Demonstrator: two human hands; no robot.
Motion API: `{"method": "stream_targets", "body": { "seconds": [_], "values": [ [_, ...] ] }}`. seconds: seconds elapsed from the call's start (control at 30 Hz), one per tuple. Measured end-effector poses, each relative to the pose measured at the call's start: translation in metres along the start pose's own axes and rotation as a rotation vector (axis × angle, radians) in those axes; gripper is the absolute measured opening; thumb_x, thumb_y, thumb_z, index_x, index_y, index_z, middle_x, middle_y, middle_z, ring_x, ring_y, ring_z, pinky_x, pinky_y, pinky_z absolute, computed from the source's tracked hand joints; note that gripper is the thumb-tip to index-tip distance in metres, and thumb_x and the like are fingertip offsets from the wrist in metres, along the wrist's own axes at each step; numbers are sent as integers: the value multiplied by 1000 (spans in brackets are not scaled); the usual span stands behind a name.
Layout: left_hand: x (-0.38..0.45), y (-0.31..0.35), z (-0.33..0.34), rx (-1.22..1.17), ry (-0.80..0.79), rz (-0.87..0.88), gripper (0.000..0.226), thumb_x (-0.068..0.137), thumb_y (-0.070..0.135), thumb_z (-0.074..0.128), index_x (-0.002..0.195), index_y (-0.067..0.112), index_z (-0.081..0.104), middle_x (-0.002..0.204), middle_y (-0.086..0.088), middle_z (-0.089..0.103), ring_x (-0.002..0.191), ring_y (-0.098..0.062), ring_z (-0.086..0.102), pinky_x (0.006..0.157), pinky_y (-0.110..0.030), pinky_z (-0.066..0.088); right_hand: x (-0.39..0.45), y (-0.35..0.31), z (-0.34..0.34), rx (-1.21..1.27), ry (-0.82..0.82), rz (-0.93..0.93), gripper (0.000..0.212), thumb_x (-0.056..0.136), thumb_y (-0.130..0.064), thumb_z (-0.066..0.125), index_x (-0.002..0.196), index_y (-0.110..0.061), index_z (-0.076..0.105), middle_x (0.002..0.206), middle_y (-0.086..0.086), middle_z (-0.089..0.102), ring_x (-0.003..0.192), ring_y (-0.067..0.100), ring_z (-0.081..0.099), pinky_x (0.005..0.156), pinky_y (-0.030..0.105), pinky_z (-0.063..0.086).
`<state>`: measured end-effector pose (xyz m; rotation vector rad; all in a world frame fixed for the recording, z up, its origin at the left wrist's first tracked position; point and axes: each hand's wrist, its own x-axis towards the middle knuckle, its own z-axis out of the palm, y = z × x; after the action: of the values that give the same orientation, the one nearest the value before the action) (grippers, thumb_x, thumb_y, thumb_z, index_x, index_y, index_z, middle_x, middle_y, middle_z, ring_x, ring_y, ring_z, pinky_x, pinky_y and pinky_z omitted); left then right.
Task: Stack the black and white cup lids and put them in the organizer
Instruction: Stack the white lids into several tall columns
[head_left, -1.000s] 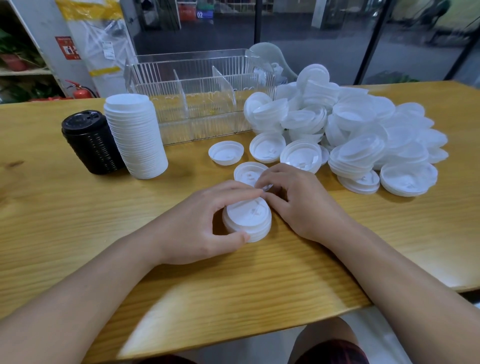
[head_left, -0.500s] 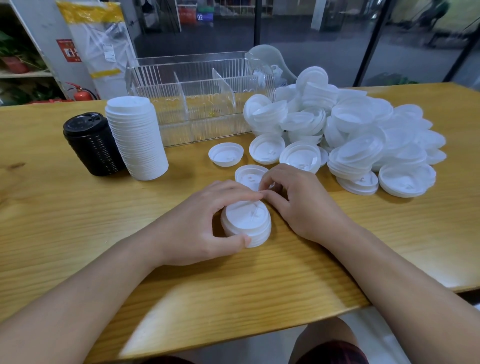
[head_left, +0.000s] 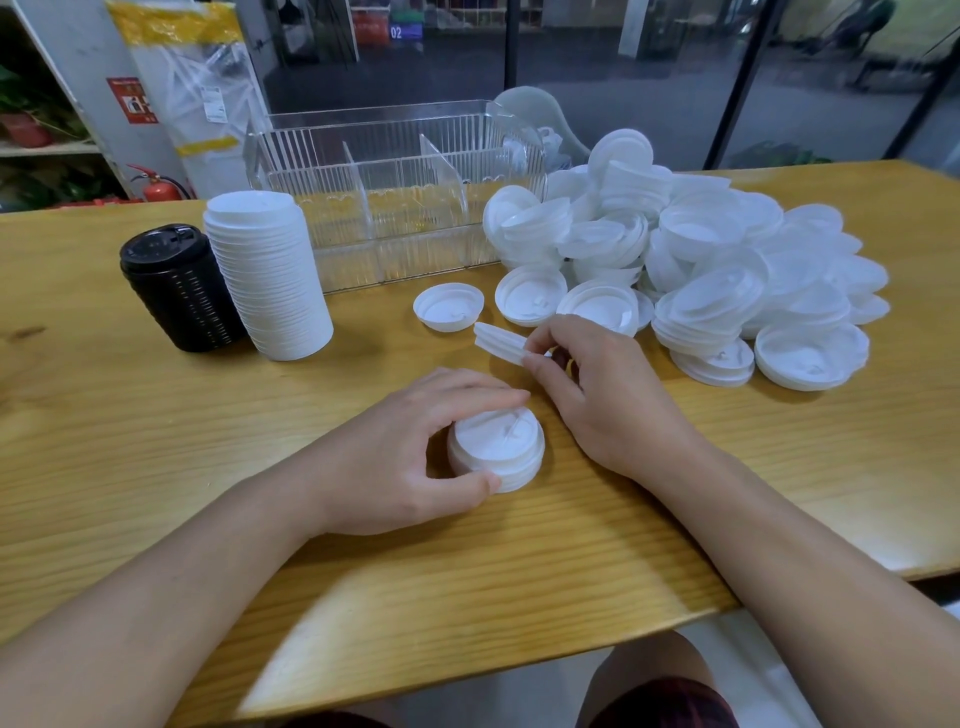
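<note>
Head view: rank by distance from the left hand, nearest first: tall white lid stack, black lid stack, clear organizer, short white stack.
1. Short white stack: held in the left hand itself.
2. Tall white lid stack: ahead, slightly left.
3. Black lid stack: farther left, touching the tall white one.
4. Clear organizer: at the back of the table.

Looks like a shop or café back area, commercial not home. Wooden table (head_left: 156, 467) piled with bulk white cup lids (head_left: 727, 270); glass wall with dark frames (head_left: 737, 78) at 12–2 o'clock; red fire extinguisher (head_left: 158, 188), safety sign (head_left: 132, 100) and plant shelf (head_left: 31, 145) at 10 o'clock.
</note>
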<state>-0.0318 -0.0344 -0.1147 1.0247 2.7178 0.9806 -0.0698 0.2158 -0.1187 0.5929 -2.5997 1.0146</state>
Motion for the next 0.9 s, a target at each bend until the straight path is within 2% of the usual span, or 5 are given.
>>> {"method": "stream_targets", "body": {
  "seconds": [0.23, 0.47, 0.6, 0.73, 0.9],
  "values": [
    [1, 0, -1, 37, -11, 5, 70, 96, 27, 82, 159, 36, 54, 158, 29, 47, 157, -8, 38, 128, -28, 30, -1, 0, 0, -1, 1, 1, 7, 109, -26, 64, 103, -24, 67, 91, -16, 65, 83, 4, 60, 71, 15, 42],
    [3, -3, 0, 88, 88, -74, 72, 94, 42, 84, 159, 42, 51, 156, 31, 49, 154, 2, 36, 127, -26, 32, 1, 0, -3, 189, 139, 82, 8, 110, -22, 61, 105, -21, 67, 78, -7, 69, 77, 14, 67, 72, 28, 53],
    [3, -1, -1, -3, 219, -134, 62, 90, 50, 84, 145, 43, 57, 144, 28, 56, 142, 0, 48, 115, -28, 44, 4, 3, -4, 320, 164, 119, 10, 110, -15, 59, 112, -21, 67, 83, -3, 71, 77, 18, 70, 76, 34, 59],
    [6, -3, -5, -130, 504, -120, 47, 96, 33, 83, 138, 31, 63, 134, 17, 66, 135, -9, 60, 105, -36, 54, 6, 1, -7, 502, 205, 175, 11, 111, -12, 57, 117, -12, 67, 83, 8, 73, 74, 19, 69, 70, 30, 54],
    [8, 4, -4, -290, 539, -50, 51, 96, 18, 85, 141, 29, 65, 141, 8, 68, 134, -20, 66, 102, -46, 60, 7, -8, -12, 911, 26, 216, 20, 111, -7, 58, 126, 5, 60, 86, 24, 70, 76, 29, 67, 68, 35, 52]
  ]
}}
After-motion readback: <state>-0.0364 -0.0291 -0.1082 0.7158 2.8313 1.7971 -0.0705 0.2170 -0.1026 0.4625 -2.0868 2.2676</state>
